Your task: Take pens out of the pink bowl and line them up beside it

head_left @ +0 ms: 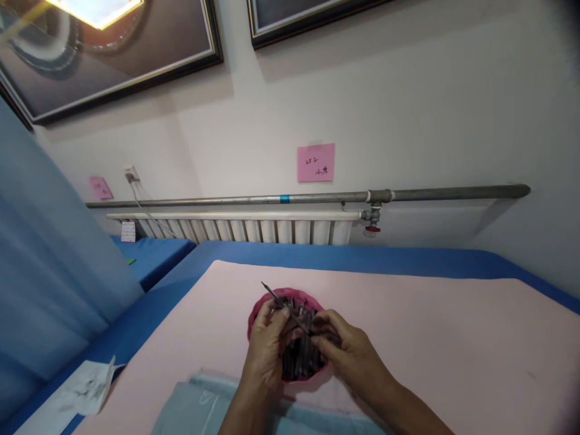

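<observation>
A slim dark pen (272, 294) with a pointed tip slants up to the left between my hands. My left hand (268, 338) pinches it near its middle, fingers closed. At its lower right end my right hand (344, 341) has thumb and fingers closed on it. Directly below both hands stands a round pink basket (252, 311) with a wavy rim. Inside it lie several dark pen-like sticks (301, 359), many of them partly hidden by my hands.
The basket rests on a pink sheet (430, 338) over a blue bed (362, 257). Folded light-blue cloth (194, 405) lies nearest me, white paper (86, 386) at left. A blue curtain (49, 272) hangs left; a radiator (272, 229) and pipe (435, 193) run along the wall.
</observation>
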{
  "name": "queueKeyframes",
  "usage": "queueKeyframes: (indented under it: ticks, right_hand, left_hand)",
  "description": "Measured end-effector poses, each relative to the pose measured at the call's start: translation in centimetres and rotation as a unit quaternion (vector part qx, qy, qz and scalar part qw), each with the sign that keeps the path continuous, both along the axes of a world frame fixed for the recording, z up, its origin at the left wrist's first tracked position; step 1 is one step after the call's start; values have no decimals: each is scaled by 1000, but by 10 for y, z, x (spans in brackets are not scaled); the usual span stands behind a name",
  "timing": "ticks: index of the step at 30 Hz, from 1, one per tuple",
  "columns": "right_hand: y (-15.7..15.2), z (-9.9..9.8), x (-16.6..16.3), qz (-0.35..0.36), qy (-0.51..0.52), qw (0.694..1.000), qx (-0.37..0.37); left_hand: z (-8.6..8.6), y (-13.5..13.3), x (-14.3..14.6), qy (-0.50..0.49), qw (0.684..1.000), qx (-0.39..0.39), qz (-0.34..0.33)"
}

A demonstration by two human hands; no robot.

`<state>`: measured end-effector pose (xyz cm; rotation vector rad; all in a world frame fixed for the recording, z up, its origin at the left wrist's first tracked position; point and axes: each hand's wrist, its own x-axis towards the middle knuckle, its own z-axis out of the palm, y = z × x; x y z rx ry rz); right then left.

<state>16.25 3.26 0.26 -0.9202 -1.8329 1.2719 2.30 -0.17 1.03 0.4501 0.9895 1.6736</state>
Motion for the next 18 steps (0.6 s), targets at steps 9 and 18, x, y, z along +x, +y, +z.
queueKeyframes:
  ticks: [9, 18]
  right_hand:
    - [-6, 4, 1, -15, -30, 998, 48]
    - [-6, 1, 0, -12, -5, 1000, -3]
  left_hand:
    - [-4, 1, 2, 22, 1000, 17, 14]
    - [-1, -1, 3, 36, 999, 10, 5]
